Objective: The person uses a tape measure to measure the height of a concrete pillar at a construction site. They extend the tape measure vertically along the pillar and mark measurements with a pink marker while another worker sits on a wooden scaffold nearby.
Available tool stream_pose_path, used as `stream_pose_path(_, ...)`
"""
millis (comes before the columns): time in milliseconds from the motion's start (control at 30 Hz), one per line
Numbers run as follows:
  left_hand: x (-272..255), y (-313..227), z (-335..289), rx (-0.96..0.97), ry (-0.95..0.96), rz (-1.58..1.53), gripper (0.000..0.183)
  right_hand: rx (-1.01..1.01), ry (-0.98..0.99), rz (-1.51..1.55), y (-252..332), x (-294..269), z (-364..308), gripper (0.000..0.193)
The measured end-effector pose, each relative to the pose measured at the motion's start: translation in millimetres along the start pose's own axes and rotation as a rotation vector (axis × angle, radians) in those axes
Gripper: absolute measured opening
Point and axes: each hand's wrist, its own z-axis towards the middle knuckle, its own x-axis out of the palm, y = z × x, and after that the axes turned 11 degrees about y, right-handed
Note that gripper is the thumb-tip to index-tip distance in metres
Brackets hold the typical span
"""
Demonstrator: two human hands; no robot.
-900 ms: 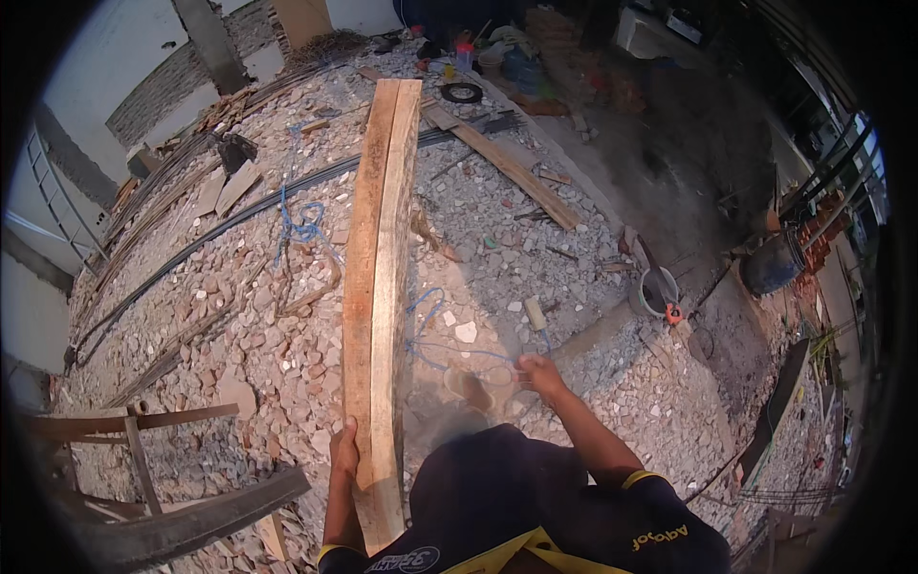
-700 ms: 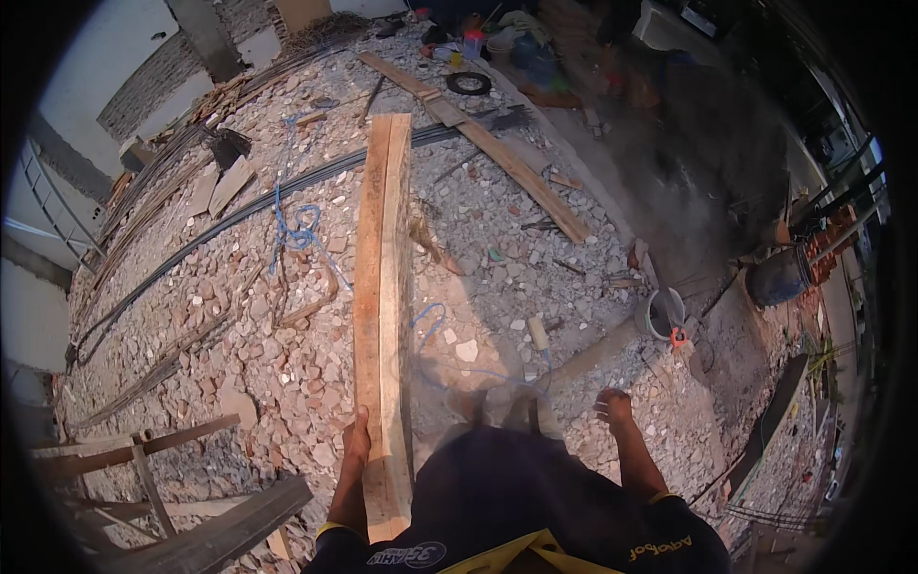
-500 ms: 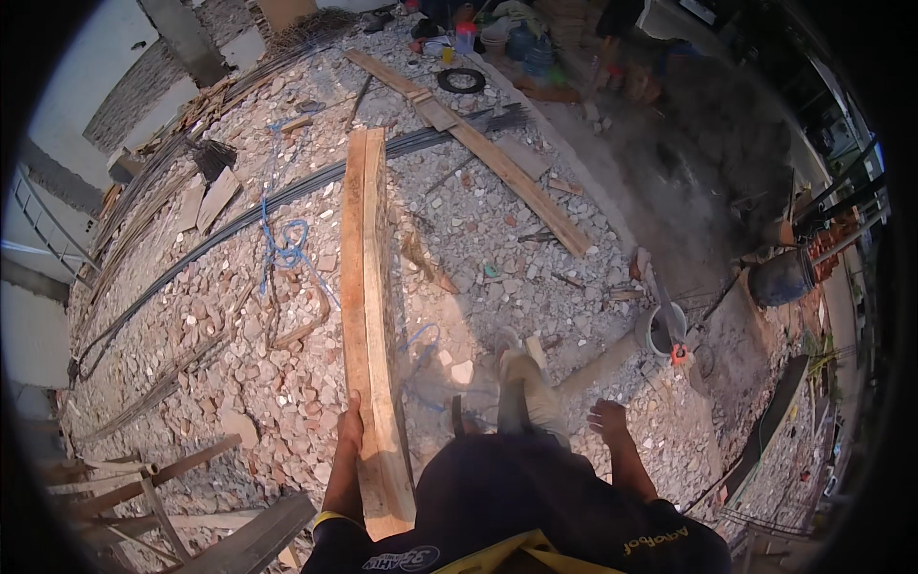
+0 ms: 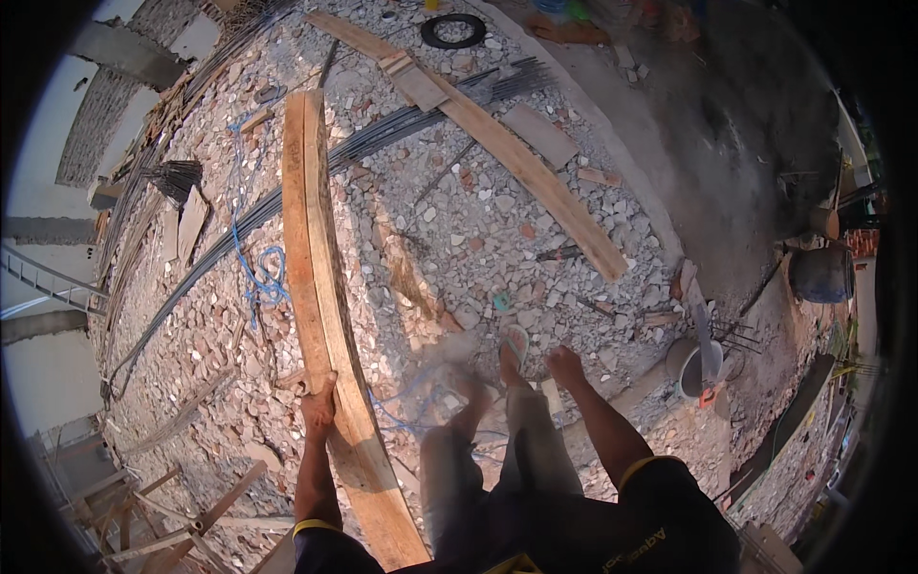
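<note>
The left hand [image 4: 318, 407] is closed around the left edge of a long wooden plank [image 4: 320, 287], gripping it near its rear end; the plank's long axis runs straight ahead of that hand, over the ground, its far end well forward. The right hand [image 4: 564, 365] hangs free on the far side of the body, fingers loosely curled, holding nothing and well apart from the plank, so the left is the only hand on it. Below lies loose stone rubble [image 4: 459, 220], crossed ahead of the hand by steel bars [image 4: 382, 143] and a second board [image 4: 516, 163]; a bucket [image 4: 700, 365] sits beyond the right hand.
</note>
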Motion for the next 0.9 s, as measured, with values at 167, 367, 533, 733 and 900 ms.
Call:
stream_pose_path(167, 47.4, -53.3, 143.7, 0.042, 0.054, 0.013, 0.087, 0.028, 0.116, -0.063, -3.4, 61.9, 96.6, 0.033)
stream_pose_path(367, 150.8, -94.8, 307.2, 0.026, 0.155, 0.235, 0.094, 0.086, 0.213, -0.188, -25.0, 131.1, 207.2, 0.049)
stream_pose_path(533, 245.2, -142.9, 391.9, 0.07, 0.234, 0.423, 0.09, 0.057, 0.078, -0.308, -21.3, 146.0, 255.6, 0.07)
stream_pose_path(733, 339.8, -165.4, 425.1, 0.227, 0.451, 0.361, 0.103, 0.032, 0.039, -0.308, -48.1, 175.1, 302.7, 0.095)
stream_pose_path(900, 403.6, -167.2, 453.8, 0.209, 0.51, 0.535, 0.115, -0.096, -0.033, -0.35, -60.3, 189.2, 335.3, 0.087)
